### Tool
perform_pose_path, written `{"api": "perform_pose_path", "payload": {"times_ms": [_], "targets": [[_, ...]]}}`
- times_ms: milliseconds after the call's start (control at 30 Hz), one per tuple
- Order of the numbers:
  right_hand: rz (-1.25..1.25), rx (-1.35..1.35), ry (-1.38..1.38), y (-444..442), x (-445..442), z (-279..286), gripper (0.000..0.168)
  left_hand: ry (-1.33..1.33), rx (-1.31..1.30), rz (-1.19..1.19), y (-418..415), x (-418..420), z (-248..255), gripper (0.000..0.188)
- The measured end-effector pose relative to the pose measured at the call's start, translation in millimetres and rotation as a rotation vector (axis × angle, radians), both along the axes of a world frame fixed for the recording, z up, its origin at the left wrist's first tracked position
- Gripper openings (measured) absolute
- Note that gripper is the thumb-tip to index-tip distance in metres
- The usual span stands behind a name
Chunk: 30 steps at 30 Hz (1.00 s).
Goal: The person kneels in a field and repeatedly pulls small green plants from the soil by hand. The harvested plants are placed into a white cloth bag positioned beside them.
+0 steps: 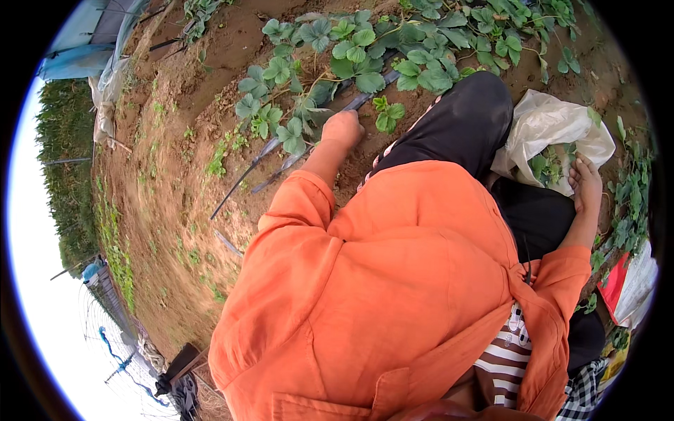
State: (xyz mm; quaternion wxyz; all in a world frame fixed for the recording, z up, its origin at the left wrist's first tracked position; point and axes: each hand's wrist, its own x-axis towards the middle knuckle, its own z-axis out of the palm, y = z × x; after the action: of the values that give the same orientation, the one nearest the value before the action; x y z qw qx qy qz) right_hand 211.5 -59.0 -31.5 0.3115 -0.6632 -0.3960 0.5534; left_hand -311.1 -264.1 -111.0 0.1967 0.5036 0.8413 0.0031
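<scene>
My left hand (pixel 342 129) is down at the soil, curled, with its fingers turned away from view. It is beside a strawberry plant (pixel 292 134) and touches or nearly touches a strip of black drip tape (pixel 363 99). Whether anything is in its fingers is hidden. On the other side, my right hand (pixel 583 181) has its fingers curled at the rim of a whitish plastic bag (pixel 547 113). Green leaves and plant pieces (pixel 547 166) lie inside the bag's mouth. A small strawberry seedling (pixel 388 114) stands between my left hand and my knee.
More strawberry plants (pixel 432 63) spread along the bed ahead. Loose tape ends (pixel 239 181) lie on the bare soil (pixel 174 210) at left. A red and white sack (pixel 629 284) rests at far right, near more leafy plants (pixel 632 210). Plastic sheeting (pixel 79 63) hangs at upper left.
</scene>
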Motion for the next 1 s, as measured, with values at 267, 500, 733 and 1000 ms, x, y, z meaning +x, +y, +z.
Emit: {"api": "perform_pose_path", "payload": {"times_ms": [267, 500, 733, 1000], "targets": [[0.034, -0.011, -0.024, 0, 1, -6, 0.030, -0.133, 0.808, 0.332, -37, -8, 49, 0.010], [0.056, -0.011, -0.088, 2, -4, -6, 0.030, 0.024, 0.601, 0.804, -107, -77, 29, 0.011], [0.136, 0.008, -0.184, -5, -12, -4, 0.029, -1.151, 0.759, 0.987, -111, -63, 5, 0.007], [0.169, 0.014, -0.218, -9, -15, -2, 0.030, -0.027, 0.433, 0.478, -94, -56, 5, 0.020]]}}
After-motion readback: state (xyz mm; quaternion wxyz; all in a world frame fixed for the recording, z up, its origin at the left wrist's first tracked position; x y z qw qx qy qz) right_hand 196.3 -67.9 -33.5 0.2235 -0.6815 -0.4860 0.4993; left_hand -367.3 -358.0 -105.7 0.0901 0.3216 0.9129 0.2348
